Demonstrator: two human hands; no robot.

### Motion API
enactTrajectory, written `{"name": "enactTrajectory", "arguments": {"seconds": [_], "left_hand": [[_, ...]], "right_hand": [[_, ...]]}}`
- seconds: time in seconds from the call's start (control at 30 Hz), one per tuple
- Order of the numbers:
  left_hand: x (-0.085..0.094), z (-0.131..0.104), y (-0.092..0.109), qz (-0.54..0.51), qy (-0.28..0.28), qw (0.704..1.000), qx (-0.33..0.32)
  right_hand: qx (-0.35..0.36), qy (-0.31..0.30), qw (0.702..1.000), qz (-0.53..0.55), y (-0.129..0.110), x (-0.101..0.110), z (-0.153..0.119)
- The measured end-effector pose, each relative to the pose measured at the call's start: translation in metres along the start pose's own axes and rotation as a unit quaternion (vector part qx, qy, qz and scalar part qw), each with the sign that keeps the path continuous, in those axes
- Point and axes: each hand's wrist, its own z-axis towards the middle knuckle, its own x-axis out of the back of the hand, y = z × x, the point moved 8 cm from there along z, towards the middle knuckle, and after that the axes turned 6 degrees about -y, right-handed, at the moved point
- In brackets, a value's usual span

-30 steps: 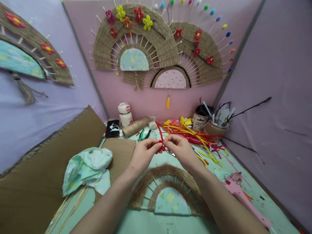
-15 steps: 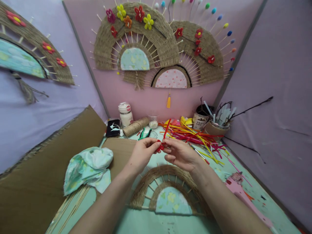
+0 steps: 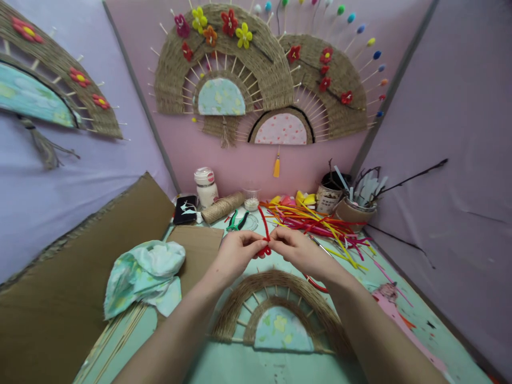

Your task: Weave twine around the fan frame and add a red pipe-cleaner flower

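Over the middle of the table, both my hands pinch one red pipe cleaner (image 3: 264, 223). Its lower part is bent into small loops, and a free length sticks up between my fingertips. My left hand (image 3: 237, 252) is closed on the looped part from the left. From the right, my right hand (image 3: 299, 252) pinches it close beside, thumb and fingers together. Below them a half-round fan (image 3: 276, 279) of woven twine and sticks lies flat, with a pale green floral fabric centre. My right forearm covers its right edge.
Behind my hands are green-handled pliers (image 3: 237, 221), a twine roll (image 3: 223, 207) and a white bottle (image 3: 206, 188). Many coloured pipe cleaners (image 3: 320, 221) lie right. Crumpled cloth (image 3: 144, 274) and cardboard (image 3: 200, 256) are left; a pink glue gun (image 3: 394, 317) lies right.
My right hand has turned over and its fingers have closed in on the pipe cleaner. The upright free end now leans left instead of right. A red curved length shows under my right wrist.
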Motion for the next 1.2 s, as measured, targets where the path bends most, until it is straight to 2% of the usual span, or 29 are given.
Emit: {"name": "enactTrajectory", "arguments": {"seconds": [0.13, 0.33, 0.53, 0.77, 0.93, 1.07, 1.2], "left_hand": [[-0.003, 0.001, -0.002, 0.006, 0.004, 1.0, -0.002], [-0.004, 0.002, -0.005, 0.015, 0.015, 1.0, -0.013], [-0.005, 0.003, -0.006, 0.043, 0.021, 0.999, -0.019], [-0.012, 0.002, -0.007, 0.066, -0.001, 0.998, -0.019], [-0.009, 0.003, -0.006, 0.036, 0.012, 0.999, -0.027], [-0.003, 0.002, -0.002, -0.023, 0.029, 0.998, -0.051], [-0.003, 0.0, 0.005, -0.037, 0.031, 0.997, -0.067]], "right_hand": [[0.026, 0.056, 0.992, -0.114, -0.003, 0.002, -0.003], [0.017, 0.119, 0.975, -0.188, -0.003, 0.002, -0.005], [-0.012, 0.096, 0.972, -0.215, -0.005, 0.0, -0.006], [-0.014, 0.079, 0.968, -0.24, -0.002, 0.0, -0.011], [0.0, 0.095, 0.98, -0.177, 0.001, 0.004, -0.008], [-0.004, 0.114, 0.993, -0.03, 0.009, 0.009, -0.001], [0.001, 0.118, 0.987, 0.105, 0.014, 0.008, 0.004]]}}
